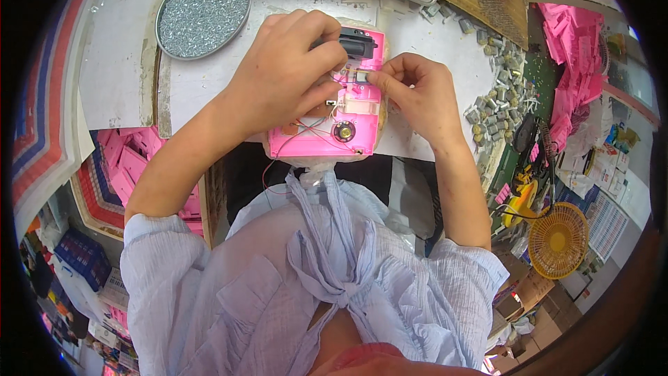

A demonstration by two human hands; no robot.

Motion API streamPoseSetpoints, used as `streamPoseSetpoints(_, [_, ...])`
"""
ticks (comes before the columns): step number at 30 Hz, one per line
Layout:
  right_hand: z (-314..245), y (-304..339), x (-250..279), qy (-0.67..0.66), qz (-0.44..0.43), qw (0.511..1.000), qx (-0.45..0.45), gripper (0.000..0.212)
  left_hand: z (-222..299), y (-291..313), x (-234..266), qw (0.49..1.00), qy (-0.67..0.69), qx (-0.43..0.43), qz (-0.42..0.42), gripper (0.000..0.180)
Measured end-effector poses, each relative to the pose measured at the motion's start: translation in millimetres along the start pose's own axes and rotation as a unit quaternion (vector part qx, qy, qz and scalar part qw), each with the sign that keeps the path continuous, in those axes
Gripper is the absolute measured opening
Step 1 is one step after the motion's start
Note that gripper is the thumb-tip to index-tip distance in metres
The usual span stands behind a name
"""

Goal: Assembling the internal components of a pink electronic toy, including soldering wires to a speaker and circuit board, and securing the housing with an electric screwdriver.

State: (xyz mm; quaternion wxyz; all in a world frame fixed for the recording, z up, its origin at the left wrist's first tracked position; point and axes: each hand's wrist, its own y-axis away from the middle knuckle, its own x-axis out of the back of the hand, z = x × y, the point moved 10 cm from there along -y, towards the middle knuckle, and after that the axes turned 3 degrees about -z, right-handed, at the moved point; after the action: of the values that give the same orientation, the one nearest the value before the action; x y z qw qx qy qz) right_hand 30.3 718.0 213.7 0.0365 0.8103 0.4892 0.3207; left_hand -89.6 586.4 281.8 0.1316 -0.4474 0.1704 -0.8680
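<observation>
The small silver part (362,77), which looks to us like a motor, lies inside the open pink housing (312,145), in its upper half and toward its right side. Its long axis seems to go from left to right, so across the housing, whose own length points away from the body. The right hand (430,94) is nearer: its thumb tip reaches this part from the right and seems to touch its right end, with the index finger bent just above. We cannot tell if these fingers grasp it or only press. The left hand (275,73) comes from the left, over the housing's left edge; its fingers are curled near thin wires (316,129), but the tips are partly hidden, and we cannot say what they grasp. Just beyond the part is a black piece (358,43); on the near side we see a round metal part (344,131). The housing rests on the white surface (202,90), with a dish of screws (203,14) to the left and many loose motors (495,115) to the right.
</observation>
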Motion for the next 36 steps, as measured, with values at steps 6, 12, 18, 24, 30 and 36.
streamPoseSetpoints(6, [-9.1,6.0,10.3,0.010,-0.017,0.993,0.119,0.020,0.2,-27.1,-15.2,0.998,-0.012,-0.057,-0.040,0.027])
streamPoseSetpoints(12, [32.7,-23.5,223.0,0.070,0.231,0.968,0.067,0.017,2.1,-41.5,-19.7,0.996,-0.024,-0.009,-0.080,0.020])
streamPoseSetpoints(18, [159.5,-72.2,451.8,0.594,0.373,0.691,-0.173,0.029,4.4,-50.3,-31.5,0.994,-0.034,0.034,-0.103,0.025])
streamPoseSetpoints(24, [157.9,-92.9,490.3,0.616,0.402,0.675,-0.055,0.023,-5.9,-34.6,-26.5,0.994,-0.051,0.048,-0.078,0.028])
streamPoseSetpoints(30, [86.2,74.6,490.8,0.132,0.656,0.715,0.203,0.038,-2.7,-35.5,5.5,0.996,0.030,0.030,-0.080,0.035])
streamPoseSetpoints(36, [-143.5,115.2,201.3,0.313,0.137,0.860,0.379,0.025,-21.1,-50.2,34.9,0.914,0.366,0.172,-0.013,0.039])
